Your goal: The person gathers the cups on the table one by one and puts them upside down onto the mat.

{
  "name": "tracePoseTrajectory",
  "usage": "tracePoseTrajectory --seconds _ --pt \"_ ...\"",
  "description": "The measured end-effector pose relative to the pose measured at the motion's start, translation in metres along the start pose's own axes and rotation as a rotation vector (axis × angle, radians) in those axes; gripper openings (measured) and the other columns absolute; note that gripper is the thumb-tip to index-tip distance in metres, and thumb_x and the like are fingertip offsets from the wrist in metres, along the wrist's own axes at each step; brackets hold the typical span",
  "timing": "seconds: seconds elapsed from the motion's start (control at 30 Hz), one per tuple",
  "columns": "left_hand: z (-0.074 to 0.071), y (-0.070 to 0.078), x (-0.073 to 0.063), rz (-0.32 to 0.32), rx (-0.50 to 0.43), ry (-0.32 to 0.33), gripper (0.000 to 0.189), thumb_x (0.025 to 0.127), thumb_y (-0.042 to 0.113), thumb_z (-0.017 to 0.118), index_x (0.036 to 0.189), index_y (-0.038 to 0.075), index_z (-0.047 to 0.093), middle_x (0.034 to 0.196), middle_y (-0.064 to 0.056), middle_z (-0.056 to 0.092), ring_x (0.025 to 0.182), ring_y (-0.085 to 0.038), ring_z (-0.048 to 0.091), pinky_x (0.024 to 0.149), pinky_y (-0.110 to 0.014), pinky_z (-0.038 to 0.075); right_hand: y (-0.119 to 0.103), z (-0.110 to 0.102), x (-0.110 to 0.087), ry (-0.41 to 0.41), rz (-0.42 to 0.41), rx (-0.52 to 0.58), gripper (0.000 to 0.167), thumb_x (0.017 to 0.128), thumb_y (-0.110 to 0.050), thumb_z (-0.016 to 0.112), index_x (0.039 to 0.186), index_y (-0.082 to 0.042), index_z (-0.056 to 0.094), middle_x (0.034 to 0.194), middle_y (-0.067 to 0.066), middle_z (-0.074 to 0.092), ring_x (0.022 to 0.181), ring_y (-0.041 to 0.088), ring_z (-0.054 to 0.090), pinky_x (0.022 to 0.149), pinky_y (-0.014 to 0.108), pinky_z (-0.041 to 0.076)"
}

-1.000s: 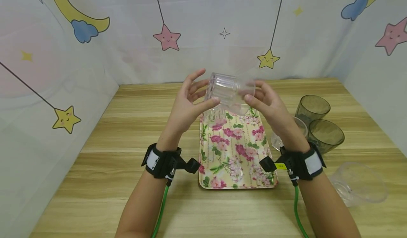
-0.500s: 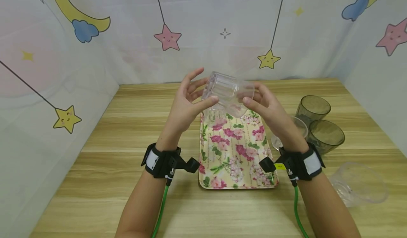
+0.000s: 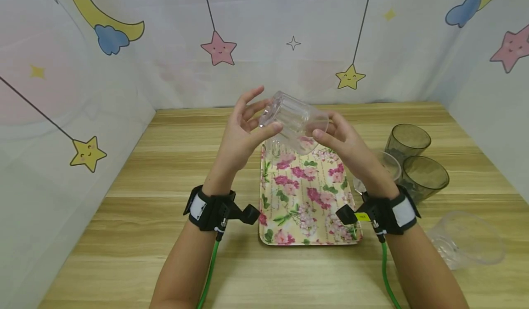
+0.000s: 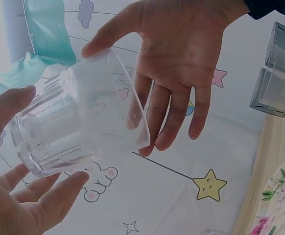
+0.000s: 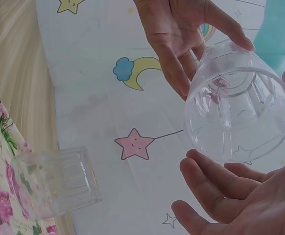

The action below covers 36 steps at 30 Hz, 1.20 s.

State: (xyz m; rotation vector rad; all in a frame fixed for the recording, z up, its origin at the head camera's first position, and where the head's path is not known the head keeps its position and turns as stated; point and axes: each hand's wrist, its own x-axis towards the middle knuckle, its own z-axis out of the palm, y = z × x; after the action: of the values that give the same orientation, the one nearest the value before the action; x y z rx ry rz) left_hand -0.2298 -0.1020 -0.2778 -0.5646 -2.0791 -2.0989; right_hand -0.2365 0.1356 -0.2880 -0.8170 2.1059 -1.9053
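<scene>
A clear, faceted drinking glass (image 3: pixel 295 118) hangs tilted above the floral tray (image 3: pixel 270 235), its thick base to the upper left and its mouth to the lower right. My left hand (image 3: pixel 239 137) grips the base end between thumb and fingers. At the mouth end, my right hand (image 3: pixel 345 137) pinches the wall near the rim; its thumb and fingers sit on opposite sides in the left wrist view. Another clear glass (image 5: pixel 59 183) stands mouth down on the tray's far left corner, partly hidden behind the held glass in the head view.
Two dark tinted glasses (image 3: pixel 407 139) stand to the right of the tray. A clear glass (image 3: pixel 388 162) beside them is partly covered by my right wrist. Another clear glass (image 3: pixel 467 238) is nearer, past my right forearm. A printed cloth backdrop (image 3: pixel 264 79) rises behind the wooden table (image 3: pixel 186 162).
The held glass has tilted further, its mouth end dropping and shifting slightly left. My right hand moved a little left and down with it, while my left hand has barely shifted.
</scene>
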Motion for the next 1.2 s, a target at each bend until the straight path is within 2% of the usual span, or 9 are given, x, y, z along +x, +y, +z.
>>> tracePoseTrajectory --seconds 0.1,0.23,0.43,0.53,0.7,0.87,1.07,1.2 --pt "0.0 0.0 0.0 0.012 -0.014 -0.004 0.074 0.082 0.006 0.069 0.146 0.024 0.035 0.144 -0.011 0.047 0.123 -0.029 0.056 0.09 -0.033 0.059 0.001 0.0 0.001 -0.012 -0.006 -0.01 0.047 0.097 -0.021 0.047 0.14 -0.012 0.031 0.134 0.009 0.051 0.12 0.013 0.055 0.103 0.025 0.045" --pt "-0.001 -0.001 0.0 0.018 -0.017 -0.006 0.075 0.082 0.01 0.07 0.146 0.023 0.034 0.143 -0.011 0.048 0.123 -0.029 0.056 0.089 -0.031 0.058 0.003 0.0 0.002 -0.021 -0.014 -0.023 0.045 0.097 -0.021 0.048 0.139 -0.013 0.033 0.135 0.013 0.05 0.121 0.016 0.055 0.102 0.027 0.047" --pt "-0.003 -0.001 0.0 0.032 0.009 -0.008 0.073 0.081 0.018 0.073 0.144 0.025 0.037 0.144 -0.009 0.048 0.123 -0.029 0.055 0.089 -0.032 0.058 0.002 0.0 0.002 -0.03 -0.008 -0.042 0.042 0.097 -0.02 0.048 0.137 -0.013 0.035 0.134 0.012 0.05 0.12 0.011 0.055 0.103 0.03 0.048" --pt "-0.004 -0.001 0.0 0.045 0.02 -0.005 0.07 0.081 0.017 0.073 0.143 0.025 0.04 0.143 -0.008 0.049 0.123 -0.029 0.055 0.088 -0.032 0.058 0.0 0.0 0.001 -0.038 0.008 -0.055 0.042 0.098 -0.02 0.047 0.138 -0.013 0.035 0.137 0.014 0.048 0.124 0.015 0.053 0.108 0.038 0.045" --pt "-0.003 0.0 0.0 0.054 0.043 0.004 0.067 0.082 0.014 0.073 0.141 0.024 0.043 0.14 -0.008 0.051 0.12 -0.027 0.057 0.084 -0.029 0.058 -0.003 -0.001 -0.001 -0.044 0.042 -0.087 0.046 0.099 -0.022 0.048 0.14 -0.01 0.033 0.143 0.016 0.044 0.135 0.03 0.042 0.115 0.056 0.034" --pt "-0.003 0.0 -0.001 0.054 0.053 0.011 0.067 0.081 0.014 0.074 0.14 0.025 0.043 0.139 -0.007 0.052 0.117 -0.026 0.058 0.083 -0.029 0.058 -0.004 -0.002 -0.002 -0.046 0.052 -0.123 0.05 0.098 -0.023 0.049 0.142 -0.007 0.031 0.146 0.018 0.04 0.14 0.036 0.037 0.115 0.059 0.032" --pt "-0.002 0.001 -0.001 0.046 0.073 0.021 0.068 0.081 0.012 0.074 0.14 0.025 0.044 0.14 -0.006 0.053 0.117 -0.026 0.058 0.083 -0.028 0.057 -0.005 -0.002 -0.003 -0.015 0.055 -0.211 0.056 0.098 -0.026 0.052 0.146 -0.01 0.03 0.147 0.016 0.041 0.138 0.036 0.04 0.111 0.058 0.038" --pt "0.0 0.002 -0.001 0.02 0.113 0.03 0.067 0.08 0.012 0.074 0.139 0.027 0.045 0.14 -0.005 0.053 0.117 -0.026 0.057 0.083 -0.033 0.058 -0.008 -0.001 -0.004 0.039 0.042 -0.3 0.062 0.095 -0.029 0.058 0.148 -0.015 0.028 0.15 0.014 0.039 0.143 0.034 0.034 0.116 0.059 0.031"
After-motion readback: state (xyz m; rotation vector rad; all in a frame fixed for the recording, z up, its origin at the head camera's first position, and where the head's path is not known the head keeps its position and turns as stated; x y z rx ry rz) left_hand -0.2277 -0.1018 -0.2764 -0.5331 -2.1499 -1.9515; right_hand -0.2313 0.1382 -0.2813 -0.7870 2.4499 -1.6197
